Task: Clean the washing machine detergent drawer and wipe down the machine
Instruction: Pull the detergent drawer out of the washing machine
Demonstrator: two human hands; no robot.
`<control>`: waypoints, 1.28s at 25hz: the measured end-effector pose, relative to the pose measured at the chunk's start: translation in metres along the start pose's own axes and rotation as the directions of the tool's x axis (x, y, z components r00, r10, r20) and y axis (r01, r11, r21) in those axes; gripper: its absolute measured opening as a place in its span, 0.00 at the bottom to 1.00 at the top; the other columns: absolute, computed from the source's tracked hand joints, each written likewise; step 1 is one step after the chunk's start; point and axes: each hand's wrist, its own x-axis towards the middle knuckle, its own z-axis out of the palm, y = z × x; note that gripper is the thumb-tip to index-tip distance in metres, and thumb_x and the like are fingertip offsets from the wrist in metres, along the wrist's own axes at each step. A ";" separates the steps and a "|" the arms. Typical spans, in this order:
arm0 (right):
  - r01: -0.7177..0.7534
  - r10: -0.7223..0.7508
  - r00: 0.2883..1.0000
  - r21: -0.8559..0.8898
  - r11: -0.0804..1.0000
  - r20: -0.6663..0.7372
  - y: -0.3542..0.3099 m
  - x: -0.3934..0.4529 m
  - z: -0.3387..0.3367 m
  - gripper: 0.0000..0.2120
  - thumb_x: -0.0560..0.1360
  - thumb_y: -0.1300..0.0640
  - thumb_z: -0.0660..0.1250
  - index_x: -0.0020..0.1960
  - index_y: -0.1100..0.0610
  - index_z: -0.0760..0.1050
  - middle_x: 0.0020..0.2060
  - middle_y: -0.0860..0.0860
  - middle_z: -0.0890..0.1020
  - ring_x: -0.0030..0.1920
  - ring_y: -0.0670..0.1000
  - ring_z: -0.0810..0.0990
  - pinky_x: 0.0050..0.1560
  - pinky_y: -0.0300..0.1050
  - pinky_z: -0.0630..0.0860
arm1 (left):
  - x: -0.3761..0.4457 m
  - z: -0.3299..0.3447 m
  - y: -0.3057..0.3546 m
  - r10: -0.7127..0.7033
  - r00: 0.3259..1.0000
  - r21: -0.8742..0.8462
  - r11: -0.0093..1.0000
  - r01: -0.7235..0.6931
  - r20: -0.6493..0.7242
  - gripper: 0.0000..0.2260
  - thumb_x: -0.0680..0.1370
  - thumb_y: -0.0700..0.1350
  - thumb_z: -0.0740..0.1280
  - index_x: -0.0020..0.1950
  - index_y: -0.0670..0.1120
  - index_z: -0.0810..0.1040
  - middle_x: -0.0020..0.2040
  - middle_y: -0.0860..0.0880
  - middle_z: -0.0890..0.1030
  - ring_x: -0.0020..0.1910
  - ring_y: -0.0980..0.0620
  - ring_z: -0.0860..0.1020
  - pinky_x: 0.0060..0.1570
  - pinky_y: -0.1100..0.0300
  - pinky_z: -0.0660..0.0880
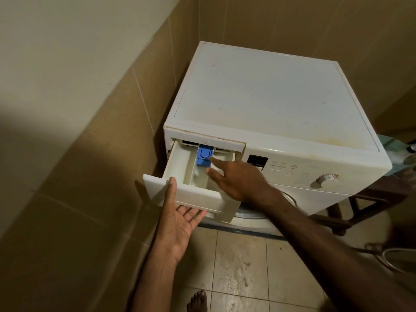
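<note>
A white front-loading washing machine (258,104) stands in a tiled corner. Its detergent drawer (182,167) is pulled far out at the upper left of the front. A blue insert (203,157) sits in the drawer's middle compartment. My left hand (180,217) lies palm up under the drawer's front panel, thumb against the panel's face, fingers straight beneath it. My right hand (236,179) reaches over the drawer from the right, fingers extended, one fingertip touching the blue insert.
Beige tiled walls (101,154) close in on the left and behind. A dark wooden stand (371,206) and a metal-rimmed object (396,257) are at the right. The tiled floor (243,266) is stained, and my bare foot (198,300) is at the bottom.
</note>
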 end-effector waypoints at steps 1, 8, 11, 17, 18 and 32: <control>0.007 -0.006 0.999 -0.027 1.000 0.044 -0.001 0.004 0.003 0.28 0.86 0.37 0.48 0.83 0.45 0.59 0.66 0.58 0.82 0.69 0.60 0.78 0.63 0.56 0.75 | 0.000 0.002 0.001 -0.005 1.000 0.002 1.000 0.005 -0.005 0.34 0.72 0.63 0.70 0.73 0.47 0.71 0.62 0.38 0.83 0.62 0.38 0.83 0.66 0.40 0.77; 0.023 -0.006 0.998 -0.261 0.965 0.067 -0.011 0.030 0.006 0.37 0.83 0.30 0.46 0.85 0.48 0.53 0.44 0.54 0.79 0.51 0.55 0.81 0.52 0.49 0.74 | 0.001 0.003 0.002 -0.040 0.999 -0.041 0.998 0.039 -0.003 0.40 0.70 0.67 0.68 0.78 0.49 0.67 0.65 0.38 0.81 0.63 0.38 0.81 0.60 0.42 0.79; 0.002 0.011 0.999 -0.273 0.962 0.046 -0.009 0.036 0.012 0.38 0.82 0.29 0.47 0.85 0.50 0.54 0.43 0.53 0.78 0.49 0.53 0.80 0.53 0.48 0.75 | 0.002 0.005 0.002 -0.040 0.999 -0.037 0.999 0.040 0.001 0.40 0.71 0.67 0.68 0.78 0.50 0.67 0.66 0.38 0.81 0.63 0.38 0.81 0.58 0.42 0.79; 0.011 0.002 0.999 -0.285 0.959 0.046 -0.005 0.047 0.017 0.40 0.81 0.27 0.49 0.84 0.50 0.57 0.52 0.55 0.84 0.56 0.54 0.83 0.56 0.48 0.77 | 0.004 0.015 0.005 -0.049 0.998 -0.030 0.998 0.048 -0.043 0.38 0.69 0.67 0.69 0.75 0.51 0.68 0.64 0.39 0.81 0.61 0.39 0.82 0.52 0.43 0.81; 0.007 0.007 0.999 -0.275 0.961 0.049 -0.005 0.048 0.017 0.40 0.80 0.27 0.50 0.84 0.50 0.58 0.57 0.55 0.84 0.58 0.55 0.82 0.57 0.48 0.78 | 0.004 0.016 0.006 -0.051 0.997 -0.027 0.998 0.050 -0.057 0.38 0.69 0.67 0.70 0.75 0.51 0.69 0.63 0.39 0.81 0.61 0.39 0.82 0.52 0.43 0.81; -0.006 0.009 1.000 -0.218 0.976 0.013 -0.010 0.033 0.012 0.40 0.78 0.25 0.54 0.82 0.48 0.62 0.65 0.55 0.82 0.63 0.56 0.81 0.59 0.51 0.78 | -0.003 0.025 -0.006 -0.029 0.983 0.054 0.998 0.039 -0.181 0.16 0.76 0.49 0.73 0.61 0.46 0.75 0.57 0.39 0.84 0.58 0.40 0.84 0.55 0.43 0.82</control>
